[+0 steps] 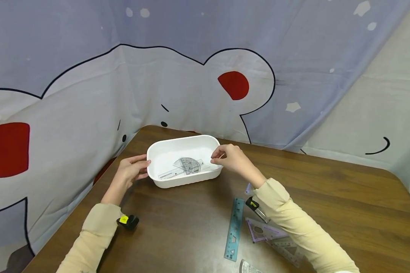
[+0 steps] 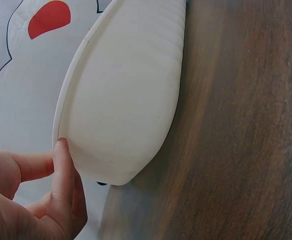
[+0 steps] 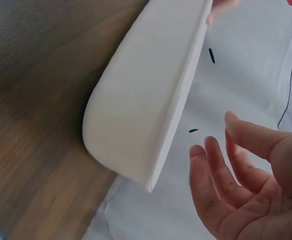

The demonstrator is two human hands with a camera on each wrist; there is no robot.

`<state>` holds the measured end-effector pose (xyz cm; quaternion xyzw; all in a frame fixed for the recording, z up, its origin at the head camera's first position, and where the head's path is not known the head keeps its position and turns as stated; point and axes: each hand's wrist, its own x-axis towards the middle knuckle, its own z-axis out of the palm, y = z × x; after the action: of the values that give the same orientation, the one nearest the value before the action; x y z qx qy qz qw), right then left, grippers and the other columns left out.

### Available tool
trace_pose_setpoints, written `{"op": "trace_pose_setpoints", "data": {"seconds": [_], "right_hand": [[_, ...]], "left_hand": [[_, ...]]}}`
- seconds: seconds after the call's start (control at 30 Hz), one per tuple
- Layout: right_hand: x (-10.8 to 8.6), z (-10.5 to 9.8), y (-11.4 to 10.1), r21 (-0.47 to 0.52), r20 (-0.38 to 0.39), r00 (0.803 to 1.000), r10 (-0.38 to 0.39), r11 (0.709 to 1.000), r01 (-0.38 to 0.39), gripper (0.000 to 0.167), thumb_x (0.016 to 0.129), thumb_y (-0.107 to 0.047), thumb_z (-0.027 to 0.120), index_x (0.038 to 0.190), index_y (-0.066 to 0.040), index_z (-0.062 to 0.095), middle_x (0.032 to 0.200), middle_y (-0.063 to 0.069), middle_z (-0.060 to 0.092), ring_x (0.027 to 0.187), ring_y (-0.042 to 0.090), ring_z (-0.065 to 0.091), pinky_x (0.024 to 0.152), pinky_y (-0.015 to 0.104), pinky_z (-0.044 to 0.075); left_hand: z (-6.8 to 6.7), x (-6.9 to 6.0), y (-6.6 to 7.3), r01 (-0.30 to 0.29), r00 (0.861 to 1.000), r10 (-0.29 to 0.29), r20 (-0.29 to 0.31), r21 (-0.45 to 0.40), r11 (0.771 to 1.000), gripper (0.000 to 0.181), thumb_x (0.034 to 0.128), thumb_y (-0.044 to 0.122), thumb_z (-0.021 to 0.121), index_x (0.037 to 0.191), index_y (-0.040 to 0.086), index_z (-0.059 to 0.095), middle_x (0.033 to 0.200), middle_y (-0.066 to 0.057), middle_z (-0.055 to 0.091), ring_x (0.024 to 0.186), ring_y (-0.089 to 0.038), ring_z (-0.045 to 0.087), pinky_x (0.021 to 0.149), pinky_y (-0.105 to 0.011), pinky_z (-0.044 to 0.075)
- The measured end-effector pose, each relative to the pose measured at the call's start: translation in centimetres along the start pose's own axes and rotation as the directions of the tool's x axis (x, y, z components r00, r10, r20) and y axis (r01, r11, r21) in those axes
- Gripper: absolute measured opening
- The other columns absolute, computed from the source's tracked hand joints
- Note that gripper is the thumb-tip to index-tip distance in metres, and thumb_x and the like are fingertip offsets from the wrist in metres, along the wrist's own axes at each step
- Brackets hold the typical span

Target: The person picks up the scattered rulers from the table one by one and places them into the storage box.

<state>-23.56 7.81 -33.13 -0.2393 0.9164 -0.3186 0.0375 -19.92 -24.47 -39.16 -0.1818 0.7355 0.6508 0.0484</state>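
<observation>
A white plastic tub (image 1: 177,182) with rounded corners sits on the wooden table. Inside it lie a clear protractor (image 1: 188,165) and a clear ruler (image 1: 169,174), partly overlapping. At the tub's left end my left hand (image 1: 130,170) pinches the rim, thumb and fingers on either side of it, as the left wrist view also shows. My right hand (image 1: 235,158) is at the right end, just above the rim. In the right wrist view its fingers (image 3: 198,172) are loosely bent, apart from the tub, with nothing between them.
On the table (image 1: 177,227) nearer me lie a teal ruler (image 1: 234,229), a purple-edged set square (image 1: 259,229), another clear set square (image 1: 288,250) and a partly cut-off clear piece (image 1: 247,267). My right sleeve (image 1: 300,223) hides some of them. A printed curtain (image 1: 177,87) hangs behind.
</observation>
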Motion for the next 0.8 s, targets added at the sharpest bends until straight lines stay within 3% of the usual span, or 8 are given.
{"op": "trace_pose_setpoints", "data": {"seconds": [0.43,0.6,0.8], "right_hand": [[-3.1,-2.6,0.8,0.022,0.048,0.999,0.018,1.0,-0.019,0.018,0.078,-0.007,0.078,0.093,-0.003,0.069,0.086,0.008,0.071,0.076,0.015,0.066,0.069,0.027,0.056],[-4.2,-3.3,1.9,0.021,0.075,0.996,0.046,0.999,-0.047,0.02,0.078,-0.008,0.078,0.096,-0.004,0.069,0.086,0.007,0.071,0.076,0.013,0.065,0.067,0.025,0.055],[-5.1,-4.0,3.7,0.011,0.092,0.993,0.074,0.997,-0.075,0.026,0.077,-0.009,0.079,0.1,-0.004,0.069,0.092,0.01,0.07,0.082,0.016,0.066,0.075,0.031,0.057]], "left_hand": [[0.0,-0.1,0.1,-0.005,1.0,0.005,-0.003,-0.003,1.0,0.058,0.0926,0.013,0.063,0.144,-0.001,0.04,0.104,-0.006,0.065,0.071,-0.002,0.062,0.066,-0.018,0.059],[0.0,-0.1,0.2,0.0,1.0,0.0,-0.006,0.007,1.0,0.058,0.0925,0.014,0.064,0.144,0.0,0.041,0.1,-0.004,0.064,0.071,-0.003,0.063,0.066,-0.018,0.059],[0.0,0.0,0.1,-0.004,1.0,0.004,0.002,0.012,1.0,0.059,0.0925,0.015,0.064,0.144,0.0,0.04,0.098,-0.002,0.062,0.07,-0.003,0.062,0.066,-0.018,0.059]]}}
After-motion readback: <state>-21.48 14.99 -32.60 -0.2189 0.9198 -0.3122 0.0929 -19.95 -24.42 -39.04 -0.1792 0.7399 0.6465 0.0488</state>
